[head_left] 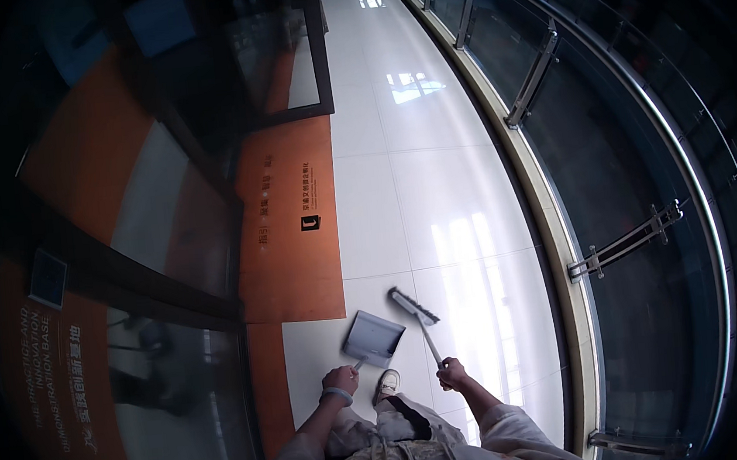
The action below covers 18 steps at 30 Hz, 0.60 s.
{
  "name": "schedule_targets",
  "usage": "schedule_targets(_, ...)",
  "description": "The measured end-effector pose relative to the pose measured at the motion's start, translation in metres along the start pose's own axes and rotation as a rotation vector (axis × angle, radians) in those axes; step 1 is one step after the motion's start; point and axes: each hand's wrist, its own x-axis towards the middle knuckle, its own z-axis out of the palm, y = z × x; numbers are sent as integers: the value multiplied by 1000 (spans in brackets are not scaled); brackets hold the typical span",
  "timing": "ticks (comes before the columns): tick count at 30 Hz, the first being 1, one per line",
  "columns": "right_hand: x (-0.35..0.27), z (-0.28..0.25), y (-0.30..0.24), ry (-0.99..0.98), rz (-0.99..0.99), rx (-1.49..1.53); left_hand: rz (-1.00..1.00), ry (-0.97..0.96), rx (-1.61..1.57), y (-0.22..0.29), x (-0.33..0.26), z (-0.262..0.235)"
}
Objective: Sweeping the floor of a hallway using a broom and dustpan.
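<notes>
My left hand (340, 379), with a pale band round its wrist, is closed on the handle of a grey dustpan (374, 338). The dustpan is held out in front of my feet, its wide mouth turned to the right. In my right hand (453, 374) is the light handle of a broom (415, 306). Its dark bristle head lies just beyond the dustpan, to the right, with a small gap between them. Whether the dustpan or the bristles touch the floor, I cannot tell. One pale shoe (387, 386) shows between my hands.
Glossy white floor tiles (385, 220) stretch ahead along the corridor. An orange printed mat (289, 228) lies at the left, by dark-framed glass doors (317, 42). Along the right runs a raised ledge (515, 156) with a glass and metal railing (627, 85).
</notes>
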Motion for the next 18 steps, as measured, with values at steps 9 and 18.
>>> schedule_targets(9,-44,-95,0,-239,130,463,85,-31,1,40,59,-16)
schedule_targets(18,30,-76,-49,161,37,510,152,-107,99,69,129,-63)
